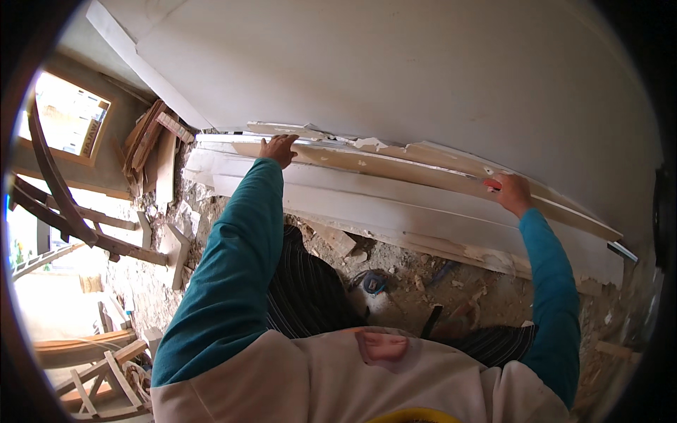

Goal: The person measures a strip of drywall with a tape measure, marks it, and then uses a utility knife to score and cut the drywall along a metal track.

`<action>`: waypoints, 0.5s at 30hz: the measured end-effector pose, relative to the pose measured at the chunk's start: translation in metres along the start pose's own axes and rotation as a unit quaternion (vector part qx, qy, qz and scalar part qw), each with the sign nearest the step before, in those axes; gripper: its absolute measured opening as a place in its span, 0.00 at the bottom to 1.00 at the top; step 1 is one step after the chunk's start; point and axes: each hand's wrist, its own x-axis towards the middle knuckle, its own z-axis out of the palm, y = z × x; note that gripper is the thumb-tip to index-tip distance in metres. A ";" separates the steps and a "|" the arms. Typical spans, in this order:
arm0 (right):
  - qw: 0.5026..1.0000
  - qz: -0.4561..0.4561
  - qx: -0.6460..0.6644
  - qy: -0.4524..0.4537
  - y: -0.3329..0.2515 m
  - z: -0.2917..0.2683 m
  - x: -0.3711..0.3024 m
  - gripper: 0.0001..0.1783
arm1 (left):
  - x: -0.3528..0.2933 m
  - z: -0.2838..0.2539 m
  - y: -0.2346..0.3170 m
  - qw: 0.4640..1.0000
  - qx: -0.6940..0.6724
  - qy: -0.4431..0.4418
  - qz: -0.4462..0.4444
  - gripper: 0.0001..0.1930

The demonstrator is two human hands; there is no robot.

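Observation:
My left hand (280,149) rests on the upper edge of a long, narrow strip of plasterboard, its fingers apart. Farther right along the same edge, my right hand (515,194) is closed around a small red-handled tool (492,185); its working end is too small to make out. The long tan strip (395,166) has a ragged, torn edge and lies between my hands. Broken white pieces (437,156) stick up along its far side. Pale boards (381,197) lie in layers on the near side.
A large grey-white panel (395,70) stretches across the far side. A round tape measure (374,283) lies on the rubble-strewn floor (486,296) near my legs. Wood planks (144,144) lean by a window at the left, with timber frames (106,384) lower left.

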 end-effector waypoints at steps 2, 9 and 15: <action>1.000 -0.001 -0.001 0.022 0.001 0.002 0.002 0.14 | 0.005 0.003 -0.014 1.000 -0.011 0.018 -0.001 0.26; 0.994 0.055 0.050 -0.079 -0.016 -0.024 0.008 0.24 | 0.004 0.045 -0.049 0.989 -0.110 0.083 0.050 0.24; 0.978 0.023 0.189 -0.084 -0.085 -0.046 0.029 0.27 | -0.013 0.092 -0.054 0.964 -0.153 0.214 0.027 0.20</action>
